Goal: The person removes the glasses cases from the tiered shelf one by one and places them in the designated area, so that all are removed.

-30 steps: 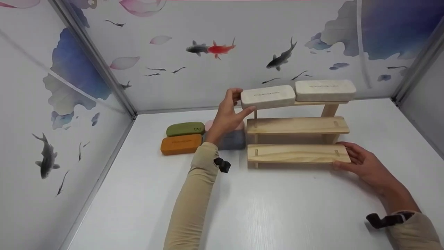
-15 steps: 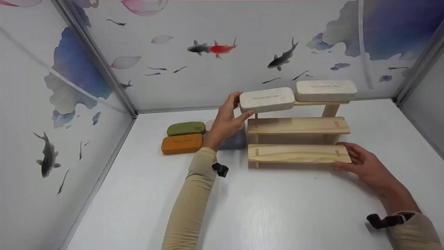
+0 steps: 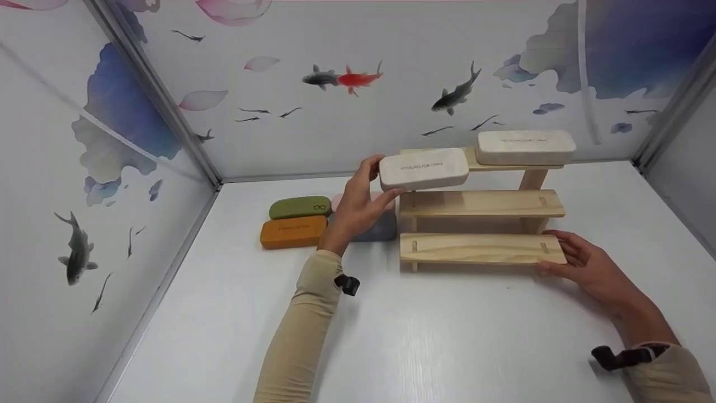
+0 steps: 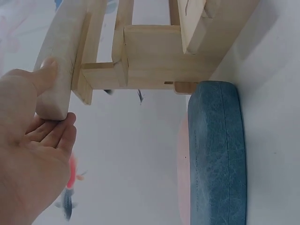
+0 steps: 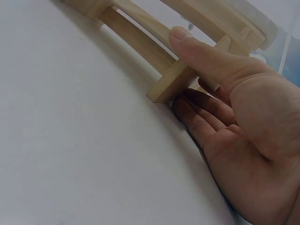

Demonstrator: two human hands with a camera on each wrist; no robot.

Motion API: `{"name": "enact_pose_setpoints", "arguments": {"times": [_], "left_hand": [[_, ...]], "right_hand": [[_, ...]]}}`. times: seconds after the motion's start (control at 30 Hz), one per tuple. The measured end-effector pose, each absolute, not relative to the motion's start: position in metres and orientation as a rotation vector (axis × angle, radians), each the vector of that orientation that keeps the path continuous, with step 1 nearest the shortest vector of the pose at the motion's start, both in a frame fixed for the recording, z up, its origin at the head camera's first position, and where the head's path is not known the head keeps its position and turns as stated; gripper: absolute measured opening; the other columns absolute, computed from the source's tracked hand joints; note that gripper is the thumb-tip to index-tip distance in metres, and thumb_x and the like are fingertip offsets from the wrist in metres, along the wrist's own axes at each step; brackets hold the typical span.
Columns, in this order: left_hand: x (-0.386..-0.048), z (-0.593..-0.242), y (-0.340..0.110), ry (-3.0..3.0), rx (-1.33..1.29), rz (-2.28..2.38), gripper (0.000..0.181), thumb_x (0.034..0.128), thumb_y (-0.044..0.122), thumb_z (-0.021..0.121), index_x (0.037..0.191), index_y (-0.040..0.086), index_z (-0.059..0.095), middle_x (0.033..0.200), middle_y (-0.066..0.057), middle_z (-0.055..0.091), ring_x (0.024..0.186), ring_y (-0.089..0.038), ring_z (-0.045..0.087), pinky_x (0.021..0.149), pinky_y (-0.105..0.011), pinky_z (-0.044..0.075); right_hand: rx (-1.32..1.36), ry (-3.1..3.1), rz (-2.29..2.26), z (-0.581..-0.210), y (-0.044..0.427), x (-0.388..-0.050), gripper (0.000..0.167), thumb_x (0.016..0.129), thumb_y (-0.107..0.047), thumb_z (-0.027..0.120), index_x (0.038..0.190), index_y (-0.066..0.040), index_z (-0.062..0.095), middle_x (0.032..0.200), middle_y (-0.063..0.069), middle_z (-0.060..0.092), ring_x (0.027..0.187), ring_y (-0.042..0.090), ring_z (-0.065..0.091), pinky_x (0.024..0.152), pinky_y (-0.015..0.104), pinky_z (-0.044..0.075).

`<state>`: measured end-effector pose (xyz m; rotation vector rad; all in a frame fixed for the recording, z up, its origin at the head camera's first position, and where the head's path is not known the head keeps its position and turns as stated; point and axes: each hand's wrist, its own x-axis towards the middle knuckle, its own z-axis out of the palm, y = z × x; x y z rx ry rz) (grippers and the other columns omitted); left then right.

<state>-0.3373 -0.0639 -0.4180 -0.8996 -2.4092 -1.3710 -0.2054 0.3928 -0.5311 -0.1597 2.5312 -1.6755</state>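
My left hand point(image 3: 358, 207) grips a white glasses case point(image 3: 424, 169) by its left end, thumb in front and fingers behind. That case is slightly tilted, in front of the left part of the top tier of a three-tier wooden rack point(image 3: 481, 202). In the left wrist view the thumb presses on the held case point(image 4: 61, 56). A second white glasses case point(image 3: 526, 148) lies on the top tier at the right. My right hand point(image 3: 601, 271) holds the right end of the bottom tier, thumb at its front edge; the right wrist view shows the fingers point(image 5: 201, 117) under the board.
Left of the rack, on the white table point(image 3: 447, 336), lie a green case point(image 3: 300, 207), an orange case point(image 3: 293, 232), a blue-grey case point(image 4: 218, 154) and a pink case point(image 4: 184, 168), partly hidden by my left arm. Printed panels stand behind and at the sides.
My left hand has moved the white glasses case down, toward me and slightly left, uncovering the left part of the top tier. The right hand stays on the rack.
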Motion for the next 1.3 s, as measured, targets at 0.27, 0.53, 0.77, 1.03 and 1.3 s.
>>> {"name": "enact_pose_setpoints", "arguments": {"times": [0.27, 0.53, 0.77, 1.03, 1.3], "left_hand": [[-0.325, -0.426, -0.084, -2.414, -0.882, -1.383, 0.070, 0.1031, 0.025, 0.077, 0.160, 0.007, 0.041, 0.156, -0.006, 0.056, 0.147, -0.018, 0.054, 0.126, -0.039, 0.045], [-0.308, -0.440, -0.114, -2.446, -0.888, -1.331, 0.072, 0.1031, 0.025, 0.077, 0.163, 0.009, 0.039, 0.158, -0.004, 0.055, 0.149, -0.017, 0.054, 0.127, -0.044, 0.044], [-0.295, -0.454, -0.137, -2.462, -0.853, -1.386, 0.076, 0.1022, 0.022, 0.078, 0.165, 0.009, 0.038, 0.160, 0.002, 0.054, 0.149, -0.016, 0.053, 0.128, -0.048, 0.043], [-0.286, -0.467, -0.167, -2.476, -0.783, -1.467, 0.074, 0.1013, 0.022, 0.079, 0.164, 0.016, 0.040, 0.160, 0.005, 0.053, 0.150, -0.013, 0.052, 0.129, -0.042, 0.042], [-0.281, -0.472, -0.191, -2.501, -0.765, -1.482, 0.074, 0.1012, 0.024, 0.079, 0.164, 0.017, 0.040, 0.162, 0.005, 0.053, 0.151, -0.017, 0.053, 0.128, -0.043, 0.044]], "right_hand": [[-0.171, 2.554, -1.660, -0.532, 0.393, -0.205, 0.076, 0.104, -0.024, 0.077, 0.168, -0.013, 0.036, 0.153, -0.010, 0.054, 0.126, -0.014, 0.059, 0.097, 0.008, 0.053], [-0.188, 2.523, -1.711, -0.532, 0.392, -0.209, 0.074, 0.103, -0.019, 0.077, 0.165, -0.009, 0.038, 0.147, -0.011, 0.056, 0.126, -0.008, 0.062, 0.096, 0.013, 0.057], [-0.194, 2.530, -1.710, -0.532, 0.392, -0.208, 0.073, 0.104, -0.018, 0.076, 0.165, -0.008, 0.039, 0.147, -0.013, 0.056, 0.126, -0.009, 0.062, 0.096, 0.011, 0.056], [-0.199, 2.527, -1.717, -0.533, 0.393, -0.210, 0.072, 0.104, -0.018, 0.076, 0.165, -0.009, 0.039, 0.147, -0.014, 0.057, 0.126, -0.009, 0.062, 0.096, 0.012, 0.057], [-0.189, 2.522, -1.718, -0.533, 0.394, -0.208, 0.072, 0.104, -0.019, 0.075, 0.165, -0.009, 0.038, 0.146, -0.014, 0.057, 0.125, -0.008, 0.062, 0.095, 0.012, 0.057]]}}
